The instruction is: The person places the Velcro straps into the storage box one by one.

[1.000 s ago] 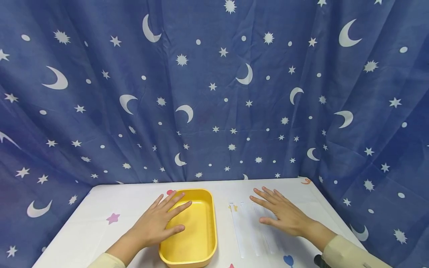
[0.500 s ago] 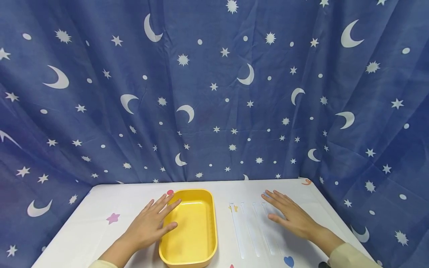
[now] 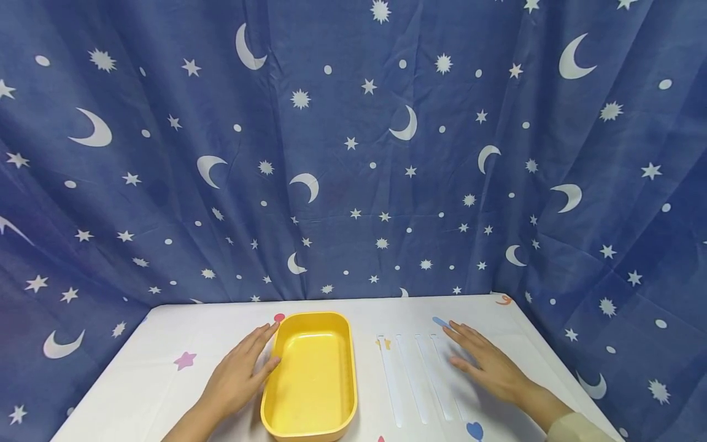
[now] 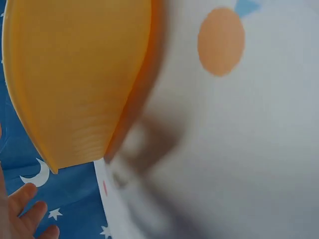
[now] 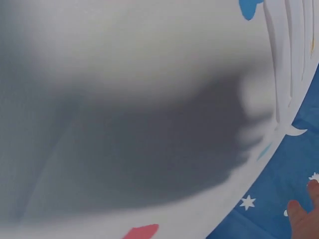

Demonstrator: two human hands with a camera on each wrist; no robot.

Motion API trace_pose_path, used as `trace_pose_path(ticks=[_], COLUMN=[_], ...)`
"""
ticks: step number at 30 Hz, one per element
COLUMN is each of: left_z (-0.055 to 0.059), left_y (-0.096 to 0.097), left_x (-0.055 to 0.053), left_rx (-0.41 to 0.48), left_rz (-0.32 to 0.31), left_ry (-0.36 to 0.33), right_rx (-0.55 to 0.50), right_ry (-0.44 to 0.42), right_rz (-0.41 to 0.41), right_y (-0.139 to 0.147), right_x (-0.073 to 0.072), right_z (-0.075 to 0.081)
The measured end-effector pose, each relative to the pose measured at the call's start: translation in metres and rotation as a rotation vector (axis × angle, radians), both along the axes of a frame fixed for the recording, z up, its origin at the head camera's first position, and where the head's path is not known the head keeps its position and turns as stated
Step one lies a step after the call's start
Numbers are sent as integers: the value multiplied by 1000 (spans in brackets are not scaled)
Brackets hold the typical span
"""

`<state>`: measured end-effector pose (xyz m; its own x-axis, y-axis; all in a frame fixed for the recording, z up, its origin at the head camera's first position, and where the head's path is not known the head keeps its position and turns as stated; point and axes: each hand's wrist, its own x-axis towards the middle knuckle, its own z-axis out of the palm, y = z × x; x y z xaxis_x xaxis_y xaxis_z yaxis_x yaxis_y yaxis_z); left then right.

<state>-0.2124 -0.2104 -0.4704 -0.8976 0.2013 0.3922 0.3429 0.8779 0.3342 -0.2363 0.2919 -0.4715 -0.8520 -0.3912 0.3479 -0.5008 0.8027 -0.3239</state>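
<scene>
A yellow rectangular tub (image 3: 309,383) with rounded corners sits left of the table's middle, its inside bare. Along its left rim hovers or rests my left hand (image 3: 237,374), fingers extended and thumb near the rim; contact cannot be made out. Several thin, flat white strips (image 3: 410,380), each with a small wider far end, lie side by side right of the tub. My right hand (image 3: 488,368) is held just right of these strips, fingers extended, holding nothing. Its shadow falls on the cloth in the right wrist view, where fingertips (image 5: 301,214) show at the corner.
A white cloth (image 3: 149,374) printed with coloured shapes covers the table. Behind it and along the sides hangs a blue curtain (image 3: 342,178) with white moons and stars. The white strips nearly blend into the cloth.
My left hand has drawn back leftward from over the tub to its left rim. My right hand has shifted right, off the strips, leaving them all uncovered. The tub and strips have stayed put.
</scene>
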Motion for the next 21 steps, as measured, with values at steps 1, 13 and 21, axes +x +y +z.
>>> trace_pose_path(ticks=[1,13,21], left_z=[-1,-7,-10], left_y=[0,1,3], left_x=[0,1,1], left_rx=[22,274,412], left_rz=[10,43,33], left_ry=[-4,-5,-183], right_rx=[-1,-101,-147], right_ry=[-1,-100,-207], right_rz=[-6,-52,-106], right_y=[1,4,1], right_x=[0,1,2], right_z=[-1,-16,-25])
